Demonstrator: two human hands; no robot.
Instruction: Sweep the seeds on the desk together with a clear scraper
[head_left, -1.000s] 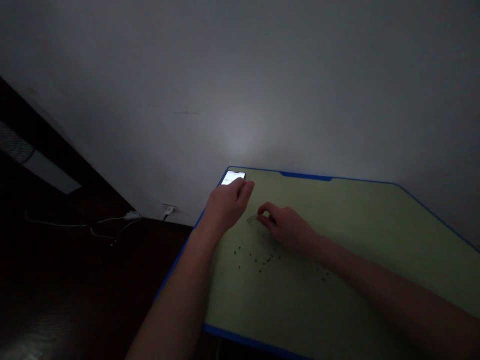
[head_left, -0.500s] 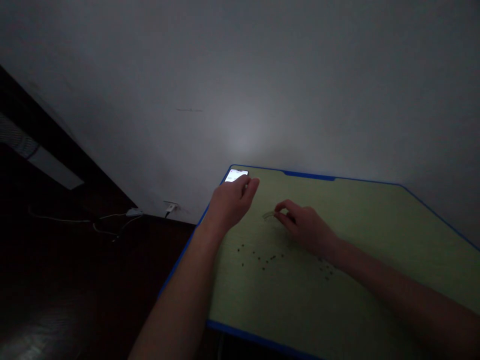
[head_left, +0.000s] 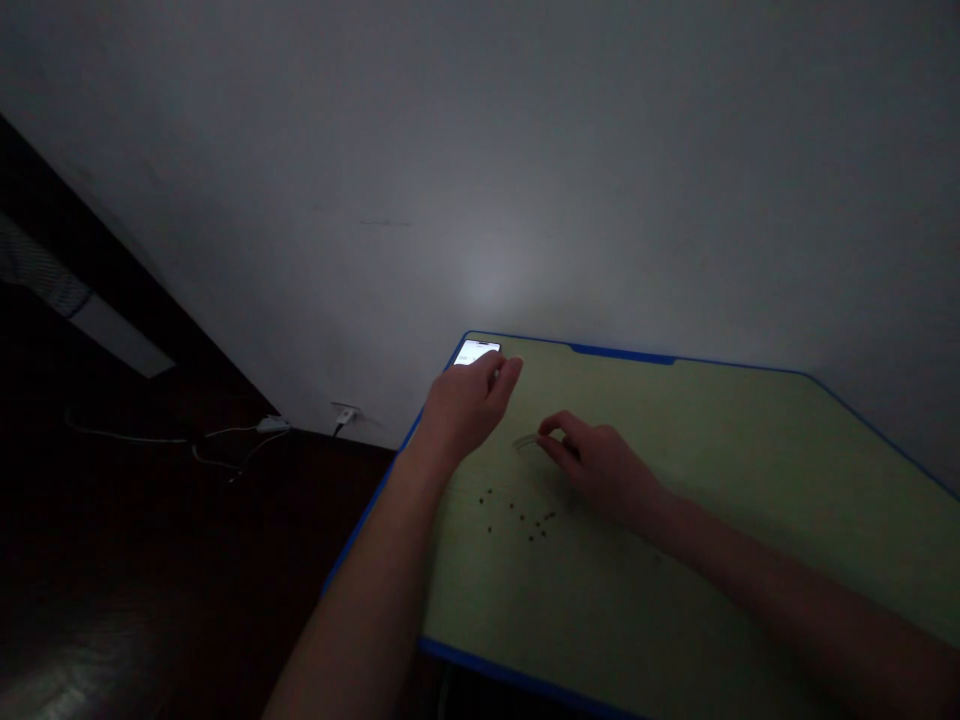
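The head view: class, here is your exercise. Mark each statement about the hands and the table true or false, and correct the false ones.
1. The right hand pinches a thin curved item. True.
2. The small dark pieces sit in a bowl. False: the small dark pieces lie loose on the table.
3. The phone has a lit screen. True.
4. The right hand is nearer the phone than the left hand. False: the left hand is nearer.
5. The table's edging is red. False: it is blue.
6. A white plug shows left of the table in the picture. True.
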